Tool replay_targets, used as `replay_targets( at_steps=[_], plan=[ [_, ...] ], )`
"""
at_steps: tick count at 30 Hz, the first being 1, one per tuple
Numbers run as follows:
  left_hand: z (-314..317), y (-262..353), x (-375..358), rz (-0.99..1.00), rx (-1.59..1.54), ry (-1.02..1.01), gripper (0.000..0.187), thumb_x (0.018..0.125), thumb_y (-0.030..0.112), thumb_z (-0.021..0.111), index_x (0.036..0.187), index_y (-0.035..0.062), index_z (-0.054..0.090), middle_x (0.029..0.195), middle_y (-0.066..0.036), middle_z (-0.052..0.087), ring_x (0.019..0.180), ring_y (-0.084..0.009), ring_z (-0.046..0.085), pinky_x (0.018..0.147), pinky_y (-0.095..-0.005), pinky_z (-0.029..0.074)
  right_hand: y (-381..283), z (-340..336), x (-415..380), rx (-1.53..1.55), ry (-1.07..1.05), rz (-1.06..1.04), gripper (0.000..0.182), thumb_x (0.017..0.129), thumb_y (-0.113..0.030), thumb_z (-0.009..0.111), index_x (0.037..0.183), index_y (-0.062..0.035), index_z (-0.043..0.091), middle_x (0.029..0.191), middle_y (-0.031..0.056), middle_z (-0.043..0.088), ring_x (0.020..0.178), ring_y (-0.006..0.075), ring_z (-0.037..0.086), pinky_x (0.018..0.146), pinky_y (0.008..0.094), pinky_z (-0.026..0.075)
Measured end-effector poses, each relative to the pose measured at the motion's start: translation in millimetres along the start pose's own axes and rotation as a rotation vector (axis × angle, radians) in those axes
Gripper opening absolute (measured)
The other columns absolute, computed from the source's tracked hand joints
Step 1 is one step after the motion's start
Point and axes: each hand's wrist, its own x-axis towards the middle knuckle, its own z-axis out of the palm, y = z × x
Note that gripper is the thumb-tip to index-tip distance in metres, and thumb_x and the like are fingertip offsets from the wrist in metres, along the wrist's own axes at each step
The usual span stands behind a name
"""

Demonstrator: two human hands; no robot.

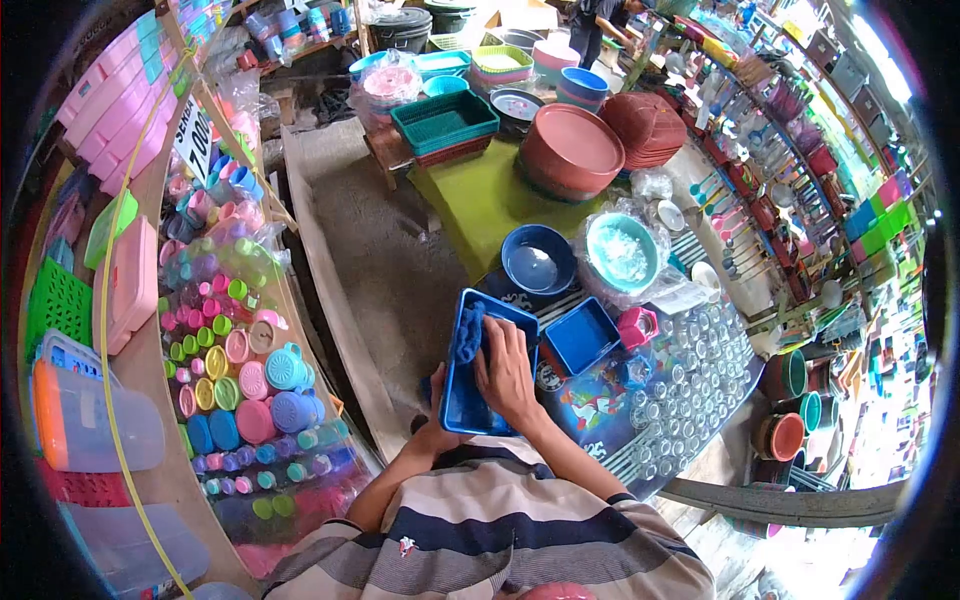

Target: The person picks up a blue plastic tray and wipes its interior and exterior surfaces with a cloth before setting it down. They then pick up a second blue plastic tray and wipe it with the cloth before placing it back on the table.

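Observation:
A deep blue rectangular plastic tray (pixel 462 405) is tilted up in front of my chest. My left hand (pixel 437 428) grips it by its left edge, with most of the fingers hidden behind the wall. Inside the tray, my right hand (pixel 508 372) has its fingers bent over a dark blue cloth (pixel 468 332), pressed to the inner wall. A second blue tray (pixel 582 337) lies on the table to the right, beside a pink container (pixel 637 327). Beyond it stand a round blue basin (pixel 538 260) and a turquoise basin (pixel 622 250) in clear plastic wrap.
Rows of glass jars (pixel 690 390) cover the table's right part. Stacked brown basins (pixel 572 150) and green baskets (pixel 445 122) stand farther back. Colourful lidded containers (pixel 255 375) fill the left shelf, where a yellow cord (pixel 110 385) hangs. A person (pixel 597 28) stands at the far end.

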Motion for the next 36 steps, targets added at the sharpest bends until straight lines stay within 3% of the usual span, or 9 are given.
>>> replay_targets(
  at_steps=[5, 8, 14, 16, 18, 19, 22, 29, 36],
  plan=[
    [-4, -11, -7, 0.155, 0.122, -0.105, 0.086, 0.102, 0.081, 0.027, 0.165, 0.0247, 0.040, 0.163, -0.004, 0.048, 0.150, -0.0231, 0.044, 0.125, -0.0516, 0.035, -23, -17, -24, 0.228, -0.343, -0.152, 0.053, 0.104, -0.030, 0.066, 0.143, 0.0043, 0.056, 0.141, 0.0261, 0.051, 0.131, 0.0448, 0.050, 0.116, 0.0509, 0.039],
    [-7, -17, -10, 0.264, 0.193, -0.169, 0.085, 0.102, 0.081, 0.028, 0.165, 0.0244, 0.040, 0.163, -0.004, 0.048, 0.149, -0.0229, 0.045, 0.125, -0.0509, 0.035, -16, -17, -33, 0.307, -0.416, -0.182, 0.054, 0.096, -0.018, 0.070, 0.144, 0.0034, 0.055, 0.140, 0.0261, 0.050, 0.130, 0.0441, 0.050, 0.116, 0.0503, 0.040],
    [-4, -22, -6, 0.491, 0.358, -0.314, 0.085, 0.102, 0.080, 0.030, 0.165, 0.0238, 0.040, 0.162, -0.004, 0.049, 0.148, -0.0224, 0.047, 0.125, -0.0497, 0.035, 16, 8, -9, 0.034, -0.084, -0.063, 0.066, 0.086, -0.010, 0.071, 0.149, 0.0014, 0.051, 0.144, 0.0244, 0.048, 0.129, 0.0447, 0.050, 0.112, 0.0523, 0.040],
    [-23, -47, 0, 0.608, 0.803, -0.021, 0.089, 0.101, 0.083, 0.029, 0.164, 0.0206, 0.041, 0.159, -0.006, 0.050, 0.144, -0.0219, 0.050, 0.124, -0.0459, 0.037, 26, 10, 6, 0.038, -0.029, -0.006, 0.066, 0.084, -0.002, 0.067, 0.148, 0.0000, 0.052, 0.144, 0.0225, 0.050, 0.131, 0.0442, 0.050, 0.113, 0.0524, 0.042],
    [-32, -44, -1, 0.566, 0.220, -0.404, 0.118, 0.084, 0.049, 0.090, 0.171, 0.0209, 0.016, 0.169, -0.010, 0.034, 0.152, -0.0245, 0.040, 0.127, -0.0503, 0.032, 36, 18, 14, 0.058, -0.032, -0.052, 0.066, 0.084, 0.002, 0.064, 0.149, -0.0010, 0.051, 0.145, 0.0242, 0.050, 0.131, 0.0454, 0.052, 0.114, 0.0506, 0.043],
    [-35, -37, 5, 0.011, -0.155, -0.007, 0.105, 0.089, 0.077, 0.069, 0.166, 0.0154, 0.033, 0.159, -0.014, 0.049, 0.145, -0.0226, 0.050, 0.124, -0.0472, 0.039, 38, 18, 13, 0.055, -0.029, -0.049, 0.066, 0.084, 0.002, 0.064, 0.149, -0.0010, 0.051, 0.145, 0.0242, 0.050, 0.131, 0.0454, 0.052, 0.114, 0.0506, 0.043],
    [-36, -38, -1, 0.024, 0.072, 0.126, 0.107, 0.087, 0.092, 0.051, 0.155, 0.0095, 0.049, 0.141, -0.011, 0.063, 0.130, -0.0206, 0.061, 0.114, -0.0422, 0.048, 42, 20, 4, 0.151, -0.063, 0.003, 0.067, 0.085, 0.004, 0.061, 0.151, 0.0007, 0.048, 0.145, 0.0260, 0.050, 0.130, 0.0465, 0.053, 0.115, 0.0485, 0.044],
    [-73, -45, -3, 0.238, 0.195, 0.079, 0.093, 0.091, 0.068, 0.070, 0.157, 0.0077, 0.045, 0.137, -0.005, 0.059, 0.124, -0.0177, 0.057, 0.111, -0.0348, 0.044, 20, 23, -23, 0.110, -0.202, 0.010, 0.048, 0.091, -0.003, 0.056, 0.138, 0.0069, 0.053, 0.133, 0.0282, 0.055, 0.123, 0.0477, 0.055, 0.110, 0.0492, 0.046],
    [-92, -28, -18, 0.353, 0.239, 0.161, 0.101, 0.087, 0.076, 0.069, 0.153, 0.0035, 0.049, 0.134, -0.008, 0.065, 0.121, -0.0206, 0.065, 0.107, -0.0388, 0.051, 9, -10, -24, 0.336, -0.659, -0.017, 0.030, 0.096, -0.015, 0.066, 0.120, 0.0027, 0.061, 0.114, 0.0232, 0.056, 0.114, 0.0445, 0.058, 0.098, 0.0513, 0.049]
  ],
)
